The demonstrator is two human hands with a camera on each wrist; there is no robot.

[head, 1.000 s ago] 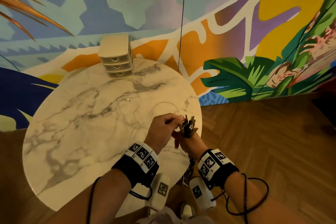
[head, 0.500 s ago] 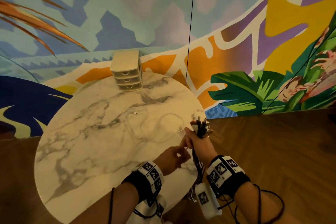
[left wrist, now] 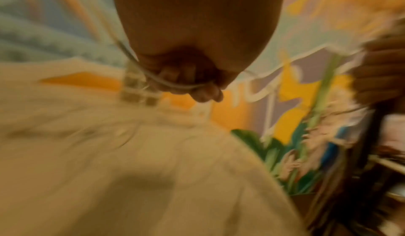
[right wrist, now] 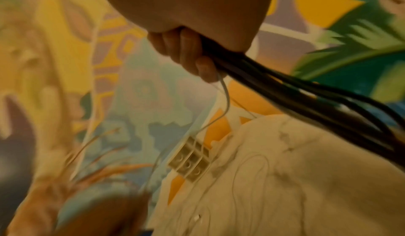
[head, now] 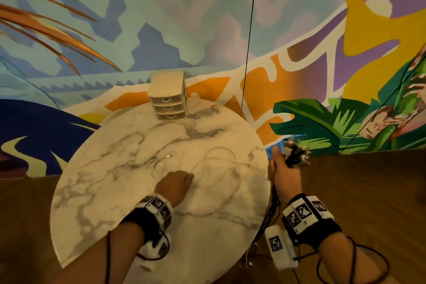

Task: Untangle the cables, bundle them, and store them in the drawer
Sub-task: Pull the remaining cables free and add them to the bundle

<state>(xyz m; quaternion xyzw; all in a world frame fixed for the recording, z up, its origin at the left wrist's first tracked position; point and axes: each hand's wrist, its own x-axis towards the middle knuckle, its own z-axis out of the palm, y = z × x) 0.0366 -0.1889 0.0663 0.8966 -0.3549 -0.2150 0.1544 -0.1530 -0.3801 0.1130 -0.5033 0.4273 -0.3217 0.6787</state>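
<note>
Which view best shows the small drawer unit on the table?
Head view: the drawer unit stands sharp at the table's far edge, all three drawers shut. Right wrist shows it smaller, tilted and soft. Left wrist shows it blurred, partly behind the left hand.

A round table (head: 96, 191) stands before a wall (head: 184, 18). A small chest of three drawers (head: 167, 97) sits at the table's far edge, against the wall. A thin cable (head: 219, 152) lies in loops on the tabletop, nearer than the drawers and right of the middle. The left hand (head: 175, 185) is over the table, at the near side of those loops. The right hand (head: 284, 173) is just beyond the table's right edge, with a bundle of cables (head: 295, 154) in it; their lengths hang down beside the edge.
</note>
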